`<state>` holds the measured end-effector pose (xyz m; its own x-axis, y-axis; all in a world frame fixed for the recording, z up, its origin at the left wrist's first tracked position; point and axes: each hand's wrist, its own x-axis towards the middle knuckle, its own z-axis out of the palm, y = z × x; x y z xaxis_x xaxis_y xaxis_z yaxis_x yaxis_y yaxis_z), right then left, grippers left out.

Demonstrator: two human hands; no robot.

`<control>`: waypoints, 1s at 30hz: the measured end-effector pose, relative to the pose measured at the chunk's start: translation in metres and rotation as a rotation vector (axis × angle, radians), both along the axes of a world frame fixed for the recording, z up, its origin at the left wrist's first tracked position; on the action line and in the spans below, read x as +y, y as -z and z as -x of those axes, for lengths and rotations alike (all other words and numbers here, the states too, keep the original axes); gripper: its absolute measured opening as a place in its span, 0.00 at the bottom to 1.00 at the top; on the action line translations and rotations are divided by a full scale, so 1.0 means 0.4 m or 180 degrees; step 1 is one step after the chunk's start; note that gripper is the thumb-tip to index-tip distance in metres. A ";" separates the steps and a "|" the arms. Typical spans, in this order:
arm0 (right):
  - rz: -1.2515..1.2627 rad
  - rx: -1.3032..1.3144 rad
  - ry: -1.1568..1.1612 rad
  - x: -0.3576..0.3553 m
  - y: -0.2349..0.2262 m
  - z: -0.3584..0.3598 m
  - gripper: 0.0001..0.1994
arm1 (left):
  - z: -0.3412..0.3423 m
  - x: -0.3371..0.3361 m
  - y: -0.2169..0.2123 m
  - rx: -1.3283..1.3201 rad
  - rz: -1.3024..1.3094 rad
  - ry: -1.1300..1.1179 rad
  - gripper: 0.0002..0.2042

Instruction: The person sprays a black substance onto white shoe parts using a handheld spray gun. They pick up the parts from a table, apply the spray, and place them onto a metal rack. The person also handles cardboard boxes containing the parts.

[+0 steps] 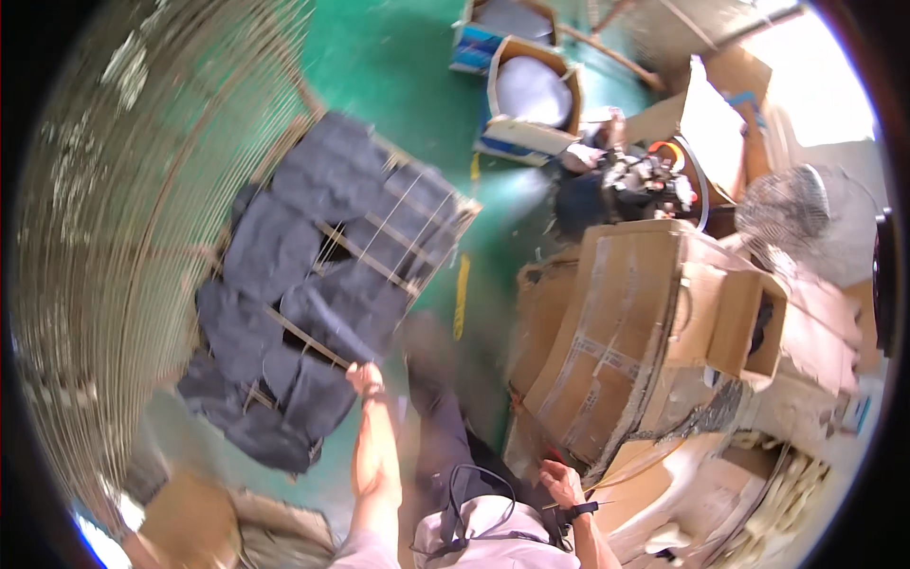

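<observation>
My left hand [365, 377] is closed on the near edge of a dark grey cloth piece [336, 322], which has a lighter folded strip. That piece lies among several similar dark cloth pieces [270, 245] spread over a low rack of thin bars [393, 270]. Slightly bent fingers show on my right hand [564, 482], low beside the big cardboard box, and they look apart. A small reddish thing lies by its fingertips, too blurred to name. A dark band circles my right wrist.
Large cardboard boxes [607, 313] stand at my right, a smaller open one [749, 327] on top. A fan [787, 209] stands beyond them. Ahead, open cartons [531, 142] hold round grey things. Another person [592, 185] works near machinery [649, 180]. Wire racks [161, 190] rise on the left.
</observation>
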<state>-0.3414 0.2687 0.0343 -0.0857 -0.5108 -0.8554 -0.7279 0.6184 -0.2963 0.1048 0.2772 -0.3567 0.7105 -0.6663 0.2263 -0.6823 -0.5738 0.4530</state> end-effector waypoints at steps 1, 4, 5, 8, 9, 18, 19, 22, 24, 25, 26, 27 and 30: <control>0.0055 0.0080 0.0014 0.016 -0.002 -0.005 0.23 | -0.013 -0.035 -0.011 -0.0830 0.0326 0.1270 0.14; 0.0036 0.0012 0.0408 -0.005 -0.001 -0.010 0.24 | -0.020 -0.007 0.019 0.2503 -0.0767 0.1658 0.15; 0.0120 0.0091 0.0453 -0.017 -0.011 -0.017 0.24 | -0.030 -0.038 -0.031 0.3617 -0.0282 0.0455 0.11; 0.0487 0.0084 0.0929 -0.054 -0.066 -0.051 0.24 | 0.014 -0.175 -0.245 0.5078 -0.1318 -0.0859 0.14; 0.0577 0.0122 0.1022 -0.038 -0.049 -0.037 0.25 | 0.022 -0.221 -0.319 0.5079 -0.1672 -0.0479 0.24; 0.0981 0.0106 0.1929 -0.125 -0.093 -0.050 0.25 | -0.059 -0.542 -0.497 0.4390 -0.2414 0.0442 0.23; 0.0987 0.0103 0.2010 -0.123 -0.083 -0.048 0.25 | -0.069 -0.581 -0.496 0.4330 -0.2391 0.0507 0.23; 0.1159 0.0019 0.2234 -0.128 -0.068 -0.048 0.24 | -0.092 -0.664 -0.494 0.4186 -0.2370 0.0696 0.23; 0.1321 0.0015 0.2333 -0.143 -0.058 -0.055 0.23 | -0.088 -0.716 -0.499 0.4155 -0.2428 0.0726 0.23; 0.1409 0.0047 0.2336 -0.161 -0.052 -0.050 0.23 | -0.076 -0.734 -0.499 0.4127 -0.2421 0.0802 0.23; 0.1471 0.0054 0.2297 -0.186 -0.043 -0.055 0.23 | -0.085 -0.746 -0.505 0.4167 -0.2389 0.0790 0.23; 0.1487 0.0121 0.2213 -0.210 -0.036 -0.058 0.23 | -0.082 -0.755 -0.506 0.4385 -0.2357 0.0714 0.23; 0.1447 0.0183 0.1476 -0.265 -0.048 -0.043 0.24 | -0.030 -0.752 -0.513 0.4475 -0.2352 0.0747 0.21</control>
<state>-0.3241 0.1628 0.0536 -0.4234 -0.7198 -0.5501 -0.4381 0.6942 -0.5711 0.1168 -0.0235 -0.1515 -0.0617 -0.4472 -0.8923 -0.0841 -0.8885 0.4511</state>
